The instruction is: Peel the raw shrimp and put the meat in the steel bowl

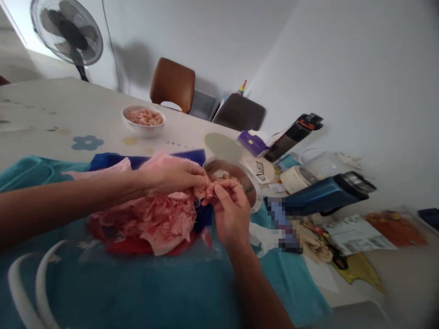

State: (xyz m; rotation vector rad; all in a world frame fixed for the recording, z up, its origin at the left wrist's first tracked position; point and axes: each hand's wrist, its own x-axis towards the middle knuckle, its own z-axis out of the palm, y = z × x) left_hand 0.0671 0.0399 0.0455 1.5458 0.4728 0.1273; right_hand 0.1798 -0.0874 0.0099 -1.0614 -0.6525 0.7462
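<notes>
Pinched together on a small pink piece of food [208,189]: left hand [170,175] and right hand [230,214], over the near rim of the steel bowl [253,189], beside crumpled pink wrapping [156,224]; risk: wet piece slipping from the grip onto the worktop [51,116].

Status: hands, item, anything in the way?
Left hand and right hand both pinch a pink piece at the rim of the metal bowl. Just below, pink pile. Nothing blocks the hands.
</notes>
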